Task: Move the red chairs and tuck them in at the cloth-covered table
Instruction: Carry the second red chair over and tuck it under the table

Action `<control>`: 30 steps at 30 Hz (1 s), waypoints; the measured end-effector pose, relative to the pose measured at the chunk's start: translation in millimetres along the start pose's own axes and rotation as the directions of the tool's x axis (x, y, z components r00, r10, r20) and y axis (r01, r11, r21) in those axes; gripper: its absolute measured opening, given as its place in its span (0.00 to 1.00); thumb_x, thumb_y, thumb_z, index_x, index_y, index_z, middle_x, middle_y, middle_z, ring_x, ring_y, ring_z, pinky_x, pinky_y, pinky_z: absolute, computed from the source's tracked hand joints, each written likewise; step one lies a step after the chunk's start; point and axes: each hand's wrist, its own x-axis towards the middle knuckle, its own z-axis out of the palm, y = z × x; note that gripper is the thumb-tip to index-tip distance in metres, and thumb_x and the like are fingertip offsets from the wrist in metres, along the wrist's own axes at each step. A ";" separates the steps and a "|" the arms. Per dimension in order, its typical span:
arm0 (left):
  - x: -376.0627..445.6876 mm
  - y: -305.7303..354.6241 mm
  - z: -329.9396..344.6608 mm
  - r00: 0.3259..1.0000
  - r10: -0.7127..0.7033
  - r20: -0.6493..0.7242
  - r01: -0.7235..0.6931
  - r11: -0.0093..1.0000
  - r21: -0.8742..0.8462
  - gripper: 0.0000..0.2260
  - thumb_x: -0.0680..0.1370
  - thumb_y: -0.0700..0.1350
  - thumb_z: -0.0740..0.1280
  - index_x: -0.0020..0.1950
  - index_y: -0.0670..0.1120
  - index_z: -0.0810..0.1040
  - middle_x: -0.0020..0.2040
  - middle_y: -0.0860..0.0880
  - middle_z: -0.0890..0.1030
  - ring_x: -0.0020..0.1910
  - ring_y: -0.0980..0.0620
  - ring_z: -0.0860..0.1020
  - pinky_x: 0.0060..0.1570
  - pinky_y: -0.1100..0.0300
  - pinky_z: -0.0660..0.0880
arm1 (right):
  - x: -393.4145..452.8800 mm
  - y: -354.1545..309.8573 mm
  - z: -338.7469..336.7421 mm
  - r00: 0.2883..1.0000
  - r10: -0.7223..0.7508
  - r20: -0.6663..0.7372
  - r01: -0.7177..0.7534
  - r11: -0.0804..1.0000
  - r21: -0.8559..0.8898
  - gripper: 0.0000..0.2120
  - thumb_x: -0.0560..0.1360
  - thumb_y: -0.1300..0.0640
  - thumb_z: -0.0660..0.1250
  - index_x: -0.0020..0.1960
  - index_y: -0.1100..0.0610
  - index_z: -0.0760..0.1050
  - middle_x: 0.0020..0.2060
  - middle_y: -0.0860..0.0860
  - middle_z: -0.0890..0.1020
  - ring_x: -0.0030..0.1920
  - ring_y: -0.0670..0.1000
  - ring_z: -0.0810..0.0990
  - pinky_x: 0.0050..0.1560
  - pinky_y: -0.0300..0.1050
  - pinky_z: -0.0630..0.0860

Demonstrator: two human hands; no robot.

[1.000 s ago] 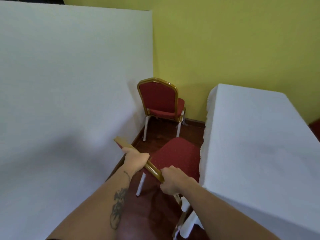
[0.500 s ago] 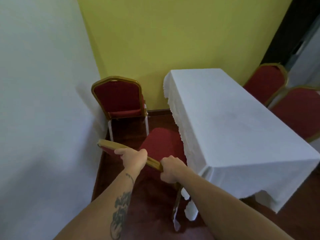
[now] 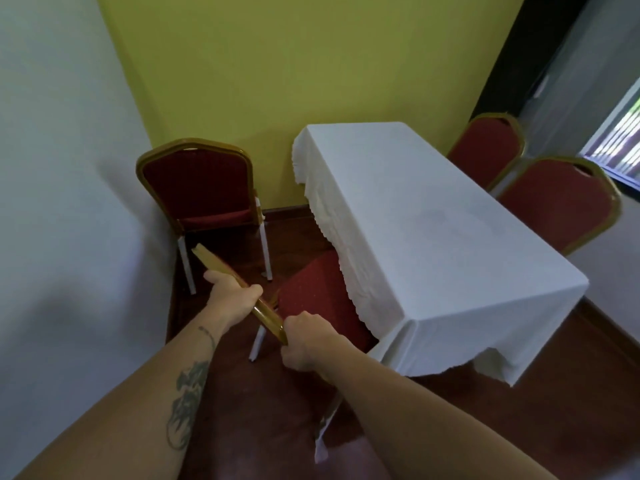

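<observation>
- Right now both hands are closed around the gold top rail of a red chair [image 3: 322, 299] at the lower middle of the frame; the left hand [image 3: 232, 299] grips the rail further up and to the left, the right hand [image 3: 306, 341] grips its lower end, with a short bare stretch of rail between them.
- Beyond the hands, up and to the right, the chair's red seat reaches to the table [image 3: 433, 237], and its far edge sits under the hanging lace hem of the white cloth.
- Two white legs of that chair show below the hands, on the dark red floor [image 3: 554, 393].
- Against the wall corner at middle left stands a second red chair [image 3: 197, 188], upright, apart from the table and just above the left hand in the frame.
- At the upper right, two more chairs [image 3: 557, 202] stand on the far side of the table, close to its edge.
- Along the left forearm a dark tattoo [image 3: 187, 403] is visible.
</observation>
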 end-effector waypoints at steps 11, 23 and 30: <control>53.0 11.5 -35.6 0.992 -0.027 0.119 0.017 0.996 0.082 0.51 0.80 0.47 0.68 0.75 0.38 0.24 0.74 0.36 0.66 0.69 0.38 0.70 0.69 0.47 0.69 | 41.9 -31.4 -15.1 1.000 0.004 0.026 -0.004 1.000 -0.004 0.18 0.78 0.52 0.67 0.64 0.60 0.74 0.58 0.58 0.79 0.56 0.60 0.81 0.53 0.52 0.79; 129.5 55.6 -52.2 0.980 -0.091 0.175 0.050 0.973 0.224 0.53 0.78 0.47 0.70 0.75 0.41 0.24 0.79 0.37 0.56 0.73 0.38 0.66 0.70 0.47 0.68 | 128.1 -30.3 -48.5 0.992 -0.019 0.124 0.007 0.995 0.099 0.40 0.74 0.49 0.71 0.78 0.60 0.56 0.68 0.60 0.73 0.67 0.64 0.74 0.62 0.56 0.75; 175.0 90.7 -29.6 0.970 -0.112 0.214 0.059 0.968 0.243 0.50 0.79 0.48 0.69 0.78 0.42 0.27 0.80 0.38 0.56 0.72 0.39 0.67 0.67 0.57 0.67 | 175.6 -0.2 -72.3 0.982 0.017 0.187 -0.042 0.990 0.136 0.47 0.74 0.47 0.71 0.82 0.59 0.47 0.72 0.59 0.71 0.70 0.64 0.72 0.64 0.55 0.73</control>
